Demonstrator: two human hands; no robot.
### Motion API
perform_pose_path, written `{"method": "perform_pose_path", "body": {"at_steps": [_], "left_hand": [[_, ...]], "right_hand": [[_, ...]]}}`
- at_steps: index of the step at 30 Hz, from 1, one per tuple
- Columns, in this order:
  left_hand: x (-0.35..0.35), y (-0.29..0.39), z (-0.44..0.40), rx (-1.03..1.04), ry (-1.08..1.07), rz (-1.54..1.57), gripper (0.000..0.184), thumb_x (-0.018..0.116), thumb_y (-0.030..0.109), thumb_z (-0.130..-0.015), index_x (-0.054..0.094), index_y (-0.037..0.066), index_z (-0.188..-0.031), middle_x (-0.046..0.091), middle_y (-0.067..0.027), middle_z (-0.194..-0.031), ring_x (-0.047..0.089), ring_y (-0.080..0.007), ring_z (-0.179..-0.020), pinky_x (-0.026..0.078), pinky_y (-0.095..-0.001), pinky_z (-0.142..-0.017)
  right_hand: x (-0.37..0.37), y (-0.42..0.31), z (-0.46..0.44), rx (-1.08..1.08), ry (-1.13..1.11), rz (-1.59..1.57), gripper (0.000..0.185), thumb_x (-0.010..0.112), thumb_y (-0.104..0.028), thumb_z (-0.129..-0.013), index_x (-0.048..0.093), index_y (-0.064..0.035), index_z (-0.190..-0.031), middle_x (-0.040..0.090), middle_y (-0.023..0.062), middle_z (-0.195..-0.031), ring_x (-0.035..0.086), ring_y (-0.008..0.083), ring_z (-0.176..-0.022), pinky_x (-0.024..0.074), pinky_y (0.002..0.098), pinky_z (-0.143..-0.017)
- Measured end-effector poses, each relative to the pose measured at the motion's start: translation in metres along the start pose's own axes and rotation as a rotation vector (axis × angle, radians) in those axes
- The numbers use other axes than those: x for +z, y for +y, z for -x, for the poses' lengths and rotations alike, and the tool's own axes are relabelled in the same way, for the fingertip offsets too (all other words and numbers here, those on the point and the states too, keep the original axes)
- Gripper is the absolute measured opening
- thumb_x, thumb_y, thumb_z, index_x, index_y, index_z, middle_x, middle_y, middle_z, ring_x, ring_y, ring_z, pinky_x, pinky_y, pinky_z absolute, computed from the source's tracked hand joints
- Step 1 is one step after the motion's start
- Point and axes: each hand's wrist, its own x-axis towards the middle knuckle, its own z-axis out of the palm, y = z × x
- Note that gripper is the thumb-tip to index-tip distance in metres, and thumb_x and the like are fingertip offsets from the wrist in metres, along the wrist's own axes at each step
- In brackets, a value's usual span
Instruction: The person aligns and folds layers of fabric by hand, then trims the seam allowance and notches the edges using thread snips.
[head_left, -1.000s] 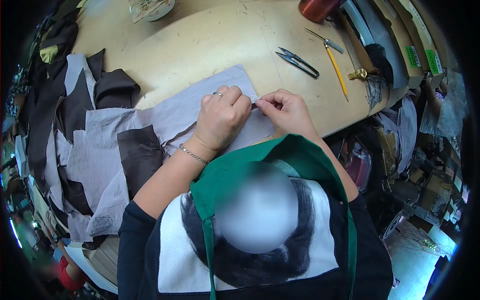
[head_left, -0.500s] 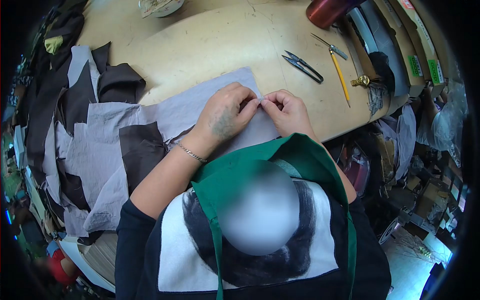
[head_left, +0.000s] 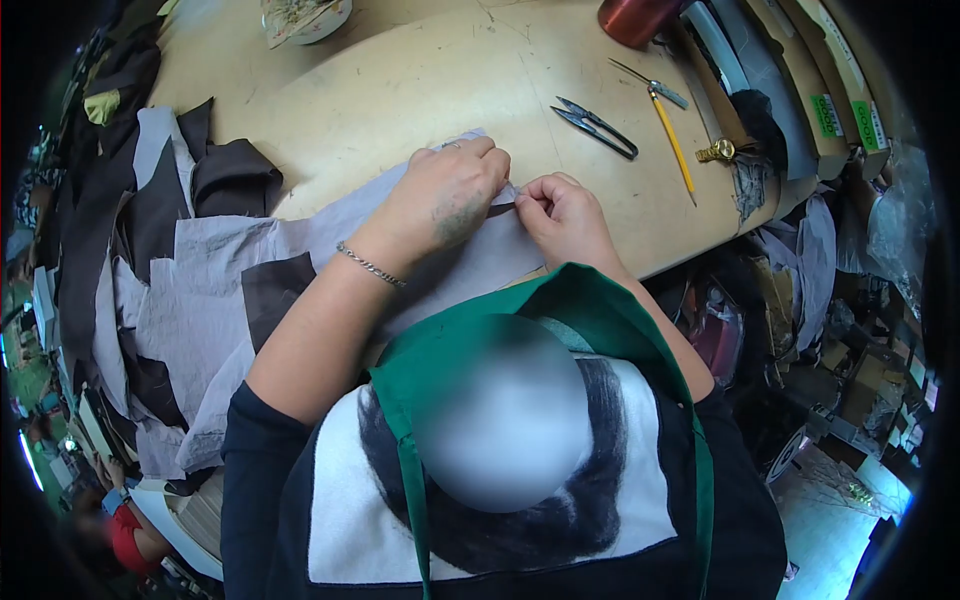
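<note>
A light grey-lilac fabric piece (head_left: 410,280) with a dark reverse side lies across the table in front of me. My left hand (head_left: 462,192) is closed on its upper right part, fingers curled and turned away from the camera so the tips are hidden. Just to the right, my right hand (head_left: 563,218) pinches the fabric's right edge between thumb and forefinger. Between the two hands a small dark strip of the fabric's underside shows. Further left, the fabric runs into a heap of grey and dark brown cloth (head_left: 205,300).
Thread snips (head_left: 597,127), a yellow pencil (head_left: 673,145), a thin pointed tool (head_left: 650,82) and a gold watch (head_left: 716,151) lie on the table (head_left: 440,90). A red cup (head_left: 636,20) and a patterned bowl (head_left: 305,20) stand at the back. Boxes (head_left: 830,95) line the right side.
My left hand has rolled over and shifted slightly up, its thumb now out of sight. A dark fold of the fabric now shows between the hands. The right hand keeps its pinch.
</note>
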Motion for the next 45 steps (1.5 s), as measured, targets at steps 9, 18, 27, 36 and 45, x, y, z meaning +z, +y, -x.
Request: {"method": "perform_pose_path", "body": {"at_steps": [9, 18, 27, 36, 45], "left_hand": [[0.01, -0.002, -0.011, 0.048, -0.031, 0.011, 0.011, 0.056, 0.014, -0.083, 0.054, 0.004, -0.085, 0.058, -0.0121, -0.086, 0.06, -0.0321, -0.082, 0.049, -0.0416, -0.069], [0.018, -0.005, -0.009, 0.073, 0.034, 0.054, 0.011, 0.059, 0.013, -0.08, 0.055, 0.004, -0.084, 0.056, -0.0121, -0.083, 0.059, -0.0318, -0.078, 0.049, -0.0408, -0.067], [0.016, 0.008, -0.005, -0.015, 0.053, -0.063, 0.01, 0.058, 0.015, -0.082, 0.055, 0.006, -0.084, 0.054, -0.0087, -0.086, 0.058, -0.0282, -0.081, 0.049, -0.0412, -0.07], [0.01, 0.031, 0.04, -0.273, -0.026, -0.187, 0.072, 0.066, 0.057, -0.072, 0.051, 0.019, -0.131, 0.037, -0.0029, -0.145, 0.027, -0.0309, -0.137, 0.023, -0.0758, -0.095], [0.002, 0.027, 0.041, -0.347, -0.127, -0.222, 0.084, 0.065, 0.069, -0.064, 0.044, 0.034, -0.137, 0.026, 0.0008, -0.151, 0.02, -0.0376, -0.139, 0.018, -0.0793, -0.094]], "right_hand": [[-0.004, 0.015, -0.001, -0.452, 0.187, 0.341, 0.015, 0.064, -0.006, -0.074, 0.061, -0.0044, -0.089, 0.058, 0.0096, -0.096, 0.055, 0.0288, -0.086, 0.0459, 0.0384, -0.074], [-0.009, 0.026, -0.014, -0.711, 0.104, 0.418, 0.021, 0.063, -0.009, -0.073, 0.063, -0.0114, -0.094, 0.057, -0.0003, -0.098, 0.052, 0.0213, -0.095, 0.0452, 0.034, -0.074], [-0.018, 0.022, -0.016, -0.77, -0.061, 0.544, 0.008, 0.054, -0.016, -0.076, 0.058, -0.0115, -0.081, 0.055, -0.0001, -0.087, 0.053, 0.0203, -0.089, 0.0459, 0.034, -0.069], [-0.024, 0.025, -0.012, -0.804, -0.1, 0.534, 0.022, 0.057, -0.017, -0.073, 0.065, -0.0126, -0.093, 0.056, -0.0019, -0.087, 0.054, 0.0182, -0.087, 0.045, 0.0319, -0.069], [-0.026, 0.021, -0.01, -0.849, -0.101, 0.608, 0.025, 0.058, -0.016, -0.073, 0.066, -0.0116, -0.096, 0.057, -0.0012, -0.09, 0.054, 0.0183, -0.089, 0.045, 0.032, -0.072]]}}
